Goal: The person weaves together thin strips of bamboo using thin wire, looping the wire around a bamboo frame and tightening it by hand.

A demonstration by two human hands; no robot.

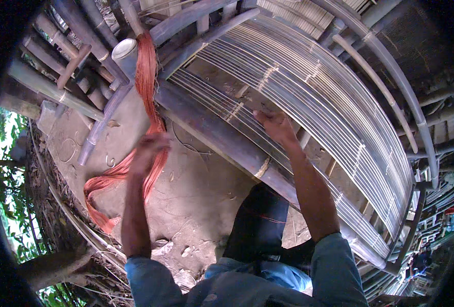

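A long hank of orange-red yarn (146, 71) hangs from a bamboo pole end at the upper left. Its lower part bends into a loop near the ground. My left hand (152, 147) is at the middle of the hank, against the strands. Motion smears its fingers, so their grip is unclear. To the right, my right hand (277, 127) is raised over the gap in a bamboo-slat bench (309, 82). Its fingers are curled together; anything between them is too small to make out.
A thick bamboo rail (211, 125) forms the bench's near edge, close to my leg. Beside the hank stands a pale-topped cylinder (125, 49). Bamboo poles (58, 89) jut in at the upper left. Below lies a dirt floor (186, 179) with scraps and thin loops.
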